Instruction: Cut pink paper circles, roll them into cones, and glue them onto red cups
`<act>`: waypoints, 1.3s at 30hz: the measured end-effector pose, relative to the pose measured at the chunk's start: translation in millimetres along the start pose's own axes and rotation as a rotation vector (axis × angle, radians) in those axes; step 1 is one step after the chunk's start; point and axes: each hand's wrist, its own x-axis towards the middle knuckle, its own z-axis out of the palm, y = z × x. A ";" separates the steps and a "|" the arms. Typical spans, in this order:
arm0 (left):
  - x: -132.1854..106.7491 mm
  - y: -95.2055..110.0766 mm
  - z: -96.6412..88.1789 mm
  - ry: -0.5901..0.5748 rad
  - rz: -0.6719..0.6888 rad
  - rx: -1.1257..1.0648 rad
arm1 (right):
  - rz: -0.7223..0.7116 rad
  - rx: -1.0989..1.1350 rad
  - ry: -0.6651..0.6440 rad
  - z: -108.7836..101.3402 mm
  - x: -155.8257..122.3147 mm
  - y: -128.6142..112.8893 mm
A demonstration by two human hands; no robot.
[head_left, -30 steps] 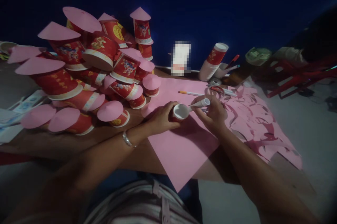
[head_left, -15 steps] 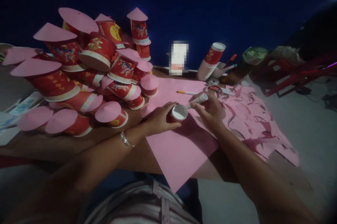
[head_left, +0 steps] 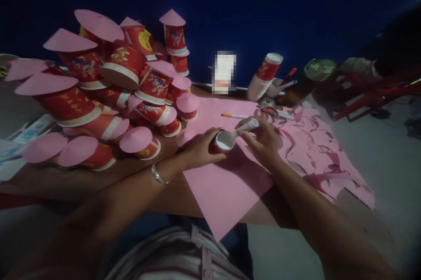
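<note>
My left hand (head_left: pixel 204 147) is wrapped around a red paper cup (head_left: pixel 221 147), whose white, recessed round end faces up. Between the fingers of my right hand (head_left: pixel 263 139) is a slim white glue tube (head_left: pixel 247 126), slanted with its narrow tip at the right side of the cup's rim. Beneath both hands lies a large sheet of pink paper (head_left: pixel 226 196). Just beyond them, a white pen with an orange end (head_left: pixel 234 116) rests on the paper.
On the left is a pile of red paper cups with pink paper cones (head_left: pixel 121 65). Pink paper offcuts (head_left: pixel 315 153) cover the right side. At the back stand stacked cups (head_left: pixel 265 76), a pen holder (head_left: pixel 273 88), scissors (head_left: pixel 272 112) and a blurred white object (head_left: pixel 224 69). A red stool (head_left: pixel 362 87) is beyond.
The cup has tipped slightly, and the glue tube's back end has dipped a little while its tip stays at the rim. Both hands keep their grip.
</note>
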 end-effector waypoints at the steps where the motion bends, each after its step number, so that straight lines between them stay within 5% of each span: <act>1: 0.1 0.6 -0.2 -0.001 -0.005 -0.002 | 0.001 -0.005 0.000 0.0 0.3 -0.2; 11: -2.6 -3.2 -0.1 0.004 -0.014 -0.024 | 0.052 0.078 0.072 -1.2 2.0 2.3; 17: -1.4 -1.8 0.7 0.006 -0.033 0.000 | -0.056 -0.028 -0.035 -2.8 -2.0 -3.9; 39: -1.1 0.0 -0.5 0.004 -0.014 -0.031 | 0.107 0.025 0.033 0.1 3.6 2.1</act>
